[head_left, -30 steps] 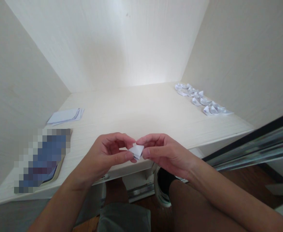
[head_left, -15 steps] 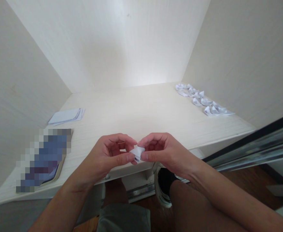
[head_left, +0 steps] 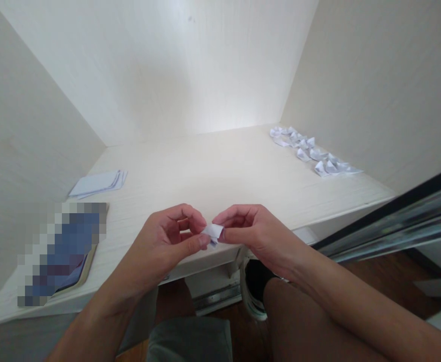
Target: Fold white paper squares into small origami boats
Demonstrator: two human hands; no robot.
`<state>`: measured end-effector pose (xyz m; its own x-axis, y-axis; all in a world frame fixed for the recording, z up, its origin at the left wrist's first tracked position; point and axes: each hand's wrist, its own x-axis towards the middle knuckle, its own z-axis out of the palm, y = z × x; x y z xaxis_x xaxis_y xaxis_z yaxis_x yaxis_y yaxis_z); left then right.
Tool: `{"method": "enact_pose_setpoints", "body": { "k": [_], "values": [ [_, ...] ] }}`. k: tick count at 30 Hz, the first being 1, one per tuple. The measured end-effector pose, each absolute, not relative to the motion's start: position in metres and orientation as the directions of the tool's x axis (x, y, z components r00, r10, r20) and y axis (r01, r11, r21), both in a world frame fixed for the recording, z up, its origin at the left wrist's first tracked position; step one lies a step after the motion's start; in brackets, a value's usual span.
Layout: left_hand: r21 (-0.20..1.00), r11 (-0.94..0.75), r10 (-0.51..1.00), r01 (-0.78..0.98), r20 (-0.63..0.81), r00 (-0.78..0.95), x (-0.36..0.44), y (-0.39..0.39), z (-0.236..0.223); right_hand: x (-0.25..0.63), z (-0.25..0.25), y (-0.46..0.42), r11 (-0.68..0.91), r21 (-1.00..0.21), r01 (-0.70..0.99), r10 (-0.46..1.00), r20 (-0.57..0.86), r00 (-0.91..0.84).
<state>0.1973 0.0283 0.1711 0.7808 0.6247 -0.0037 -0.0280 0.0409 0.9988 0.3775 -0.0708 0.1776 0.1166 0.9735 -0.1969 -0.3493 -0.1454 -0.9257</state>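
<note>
A small folded piece of white paper (head_left: 214, 232) is held up between my two hands, just over the front edge of the white shelf (head_left: 190, 171). My left hand (head_left: 177, 234) pinches its left side between thumb and fingers. On the paper's right side, the thumb and forefinger of my right hand (head_left: 248, 226) are closed. Fingertips cover part of the folds, so the exact shape cannot be made out. At the back right lie several small folded white paper pieces (head_left: 303, 148) in a loose row.
A stack of flat white paper sheets (head_left: 96, 183) lies at the left. Nearer, a device with a blurred-out screen (head_left: 68, 246) rests by the shelf's front edge. Walls enclose the shelf on three sides. A dark-edged metal rail (head_left: 401, 216) stands at the right, above my legs and shoe.
The folded paper has turned a little in my fingers, and its shape shows differently. Both hands stay close together around it. The whole view has shifted slightly.
</note>
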Motion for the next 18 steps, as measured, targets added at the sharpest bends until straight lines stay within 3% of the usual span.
{"method": "enact_pose_setpoints", "body": {
  "k": [12, 18],
  "values": [
    [0.961, 0.274, 0.607, 0.043, -0.207, 0.768, 0.1975, 0.0317, 0.1732, 0.3791, 0.1759, -0.0707, -0.221, -0.890, -0.398, 0.961, -0.267, 0.065],
    [0.959, 0.278, 0.593, 0.046, -0.209, 0.777, 0.1987, 0.0309, 0.1751, 0.3782, 0.1776, -0.0705, -0.275, -0.899, -0.342, 0.953, -0.303, 0.029]
  ]
}}
